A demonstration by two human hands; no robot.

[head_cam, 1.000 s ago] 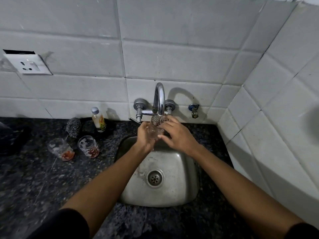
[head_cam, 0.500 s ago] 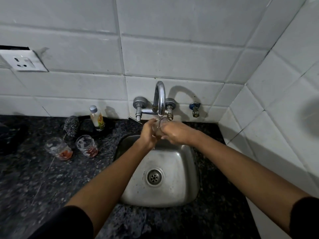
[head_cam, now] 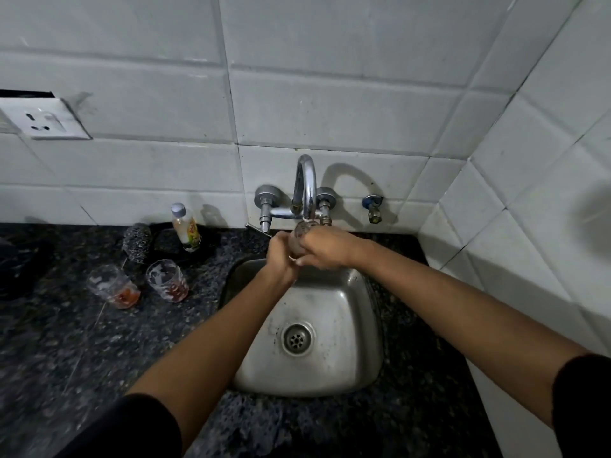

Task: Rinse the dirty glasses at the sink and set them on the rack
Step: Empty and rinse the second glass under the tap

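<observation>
Rinsing step: left hand and right hand clasp small clear glass under chrome tap; two red-stained glasses wait at 9 o'clock (rack unseen, must be found next)

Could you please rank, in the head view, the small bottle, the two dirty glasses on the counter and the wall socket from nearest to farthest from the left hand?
From the left hand:
1. Small bottle, by the wall, left of the tap.
2. Right dirty glass, on the counter beside the sink.
3. Left dirty glass, further left on the counter.
4. Wall socket, far left, up on the tiles.
</observation>
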